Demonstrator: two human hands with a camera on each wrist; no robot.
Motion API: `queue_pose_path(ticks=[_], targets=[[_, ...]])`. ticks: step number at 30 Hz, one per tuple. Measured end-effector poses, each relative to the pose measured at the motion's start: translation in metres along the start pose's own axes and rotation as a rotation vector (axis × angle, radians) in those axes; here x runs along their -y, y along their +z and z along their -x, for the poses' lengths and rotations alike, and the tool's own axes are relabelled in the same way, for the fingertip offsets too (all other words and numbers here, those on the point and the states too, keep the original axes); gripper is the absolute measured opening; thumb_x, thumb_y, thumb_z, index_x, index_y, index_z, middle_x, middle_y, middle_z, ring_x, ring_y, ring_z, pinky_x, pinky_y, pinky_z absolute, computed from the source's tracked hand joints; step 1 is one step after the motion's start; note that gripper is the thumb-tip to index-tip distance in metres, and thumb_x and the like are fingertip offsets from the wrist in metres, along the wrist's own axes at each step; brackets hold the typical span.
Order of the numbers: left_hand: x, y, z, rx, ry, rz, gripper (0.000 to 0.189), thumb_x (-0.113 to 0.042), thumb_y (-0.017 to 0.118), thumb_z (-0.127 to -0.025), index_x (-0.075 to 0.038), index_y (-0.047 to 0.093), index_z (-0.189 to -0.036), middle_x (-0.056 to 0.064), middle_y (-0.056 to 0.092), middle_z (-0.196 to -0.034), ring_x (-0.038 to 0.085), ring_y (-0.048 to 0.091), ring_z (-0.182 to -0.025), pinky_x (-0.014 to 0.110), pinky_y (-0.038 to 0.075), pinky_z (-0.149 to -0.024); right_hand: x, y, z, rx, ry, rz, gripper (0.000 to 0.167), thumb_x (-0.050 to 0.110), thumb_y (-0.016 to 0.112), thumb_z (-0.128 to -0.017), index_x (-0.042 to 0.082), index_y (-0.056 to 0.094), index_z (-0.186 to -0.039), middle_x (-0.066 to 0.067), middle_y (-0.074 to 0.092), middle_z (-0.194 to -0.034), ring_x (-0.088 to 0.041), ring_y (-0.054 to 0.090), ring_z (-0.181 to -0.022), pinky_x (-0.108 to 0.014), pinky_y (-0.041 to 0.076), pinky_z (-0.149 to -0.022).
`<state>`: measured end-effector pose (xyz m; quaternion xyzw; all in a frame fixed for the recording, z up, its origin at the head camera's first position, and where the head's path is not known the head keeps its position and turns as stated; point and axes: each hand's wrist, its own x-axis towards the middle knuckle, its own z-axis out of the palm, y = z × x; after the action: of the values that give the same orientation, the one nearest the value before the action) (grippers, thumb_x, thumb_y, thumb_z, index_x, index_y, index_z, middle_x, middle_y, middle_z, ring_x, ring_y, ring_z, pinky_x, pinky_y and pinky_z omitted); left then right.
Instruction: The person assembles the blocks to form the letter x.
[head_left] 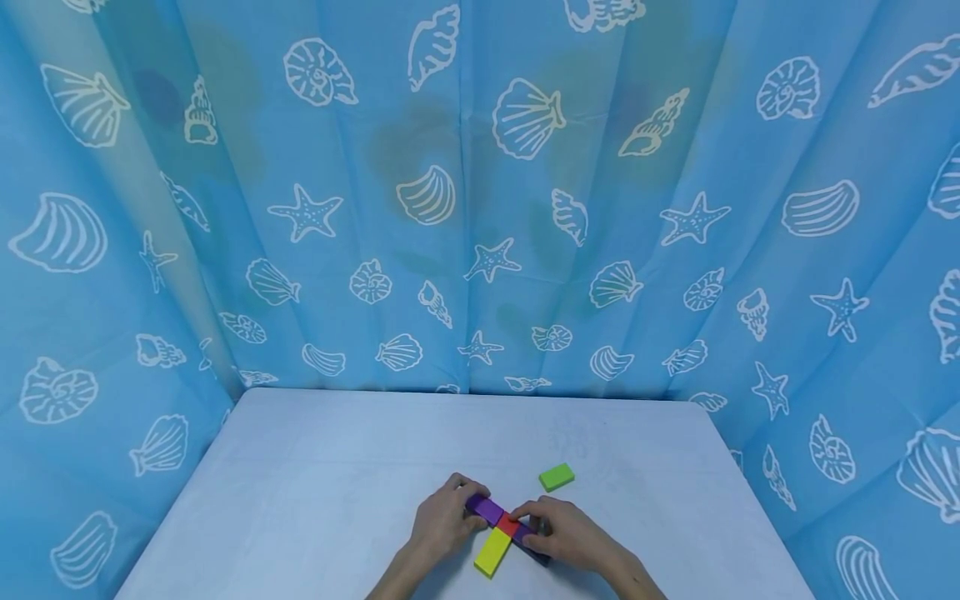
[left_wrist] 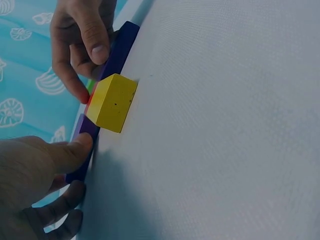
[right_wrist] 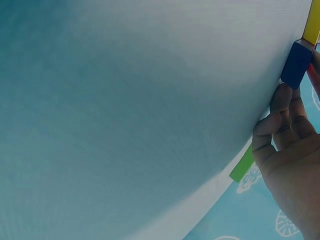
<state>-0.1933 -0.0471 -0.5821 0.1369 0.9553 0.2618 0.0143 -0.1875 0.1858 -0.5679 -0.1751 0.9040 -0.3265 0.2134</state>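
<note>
- Nearest the camera, the right hand (head_left: 572, 536) has its grip clamped on the dark blue block (left_wrist: 121, 49), thumb on the near side, while its index fingertip rests on the red block (head_left: 507, 527), probably to stop that middle piece shifting.
- Opposite, the left hand (head_left: 444, 517) pinches the purple block (head_left: 491, 512) between thumb and fingers; holding both ends likely keeps the three pieces in one slanting line.
- With no hand on it, the yellow block (head_left: 492, 552) juts from the red block towards the near side of the bench; lying flat, it seems steady alone.
- Well apart from these, the green block (head_left: 557, 477) lies untouched between the right hand and the far edge, closer to the far right corner than the far left.
- Smooth and pale, the bench (head_left: 337, 500) has rounded far corners, and its side edges widen towards the camera.
- Behind the far edge and along both side edges hangs the blue curtain (head_left: 525, 233), printed with white shells and starfish.
</note>
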Motion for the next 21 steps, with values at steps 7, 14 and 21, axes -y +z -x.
queue_pose_path(ticks=[7, 14, 21], targets=[[0.0014, 0.0014, 0.0001, -0.006, 0.014, -0.018, 0.037, -0.032, 0.084, -0.081, -0.029, 0.071, -0.116, -0.005, 0.061, -0.11, 0.014, 0.063, -0.094, 0.034, 0.054, -0.08, 0.0001, -0.0002, -0.0003, 0.005, 0.002, -0.001, 0.03, 0.031, 0.073, -0.093, 0.035, 0.068, -0.123, 0.011, 0.059, -0.092, -0.012, 0.053, -0.079, -0.029, 0.047, -0.071], [0.0011, 0.0018, -0.0006, -0.013, 0.016, -0.023, 0.037, -0.032, 0.084, -0.082, -0.029, 0.071, -0.116, -0.005, 0.062, -0.11, 0.013, 0.064, -0.094, 0.033, 0.053, -0.079, 0.0003, -0.0002, -0.0003, 0.008, 0.005, -0.001, 0.03, 0.032, 0.073, -0.093, 0.035, 0.068, -0.123, 0.011, 0.059, -0.092, -0.012, 0.053, -0.079, -0.029, 0.046, -0.07], [0.0015, 0.0019, 0.0, -0.024, 0.028, -0.027, 0.037, -0.032, 0.084, -0.081, -0.029, 0.072, -0.116, -0.006, 0.062, -0.11, 0.013, 0.064, -0.093, 0.032, 0.053, -0.077, 0.0003, -0.0003, -0.0004, 0.004, 0.005, 0.0, 0.03, 0.031, 0.073, -0.093, 0.035, 0.069, -0.123, 0.011, 0.059, -0.093, -0.012, 0.053, -0.079, -0.029, 0.046, -0.07]])
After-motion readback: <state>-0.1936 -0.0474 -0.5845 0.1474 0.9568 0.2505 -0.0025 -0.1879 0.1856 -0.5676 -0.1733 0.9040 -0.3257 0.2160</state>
